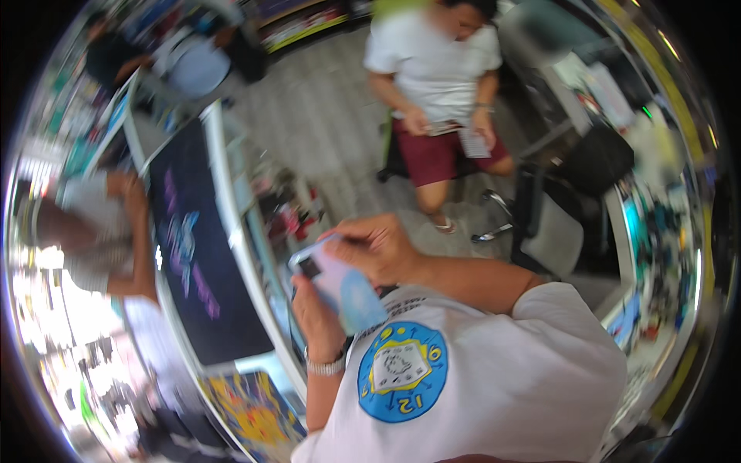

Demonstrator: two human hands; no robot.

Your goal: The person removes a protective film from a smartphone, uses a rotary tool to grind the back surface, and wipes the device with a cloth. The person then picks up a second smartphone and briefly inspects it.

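In front of my chest I hold a phone (356,297) with a pale pink and light blue back, a dark camera block near one corner. The back faces up and the phone lies tilted. My left hand (318,316), with a light-coloured watch or bracelet on its wrist, is closed along the left edge. Over the upper right edge bends my right hand (377,248), its thumb lying across the back. Fingers under the phone are hidden.
A counter with a dark mat (204,255) stands on my left, a colourful mat (255,405) nearer. Someone leans at its far side (100,231). Ahead, a seated person in a white shirt (432,62) holds small items. An office chair (552,231) and cluttered desks are right.
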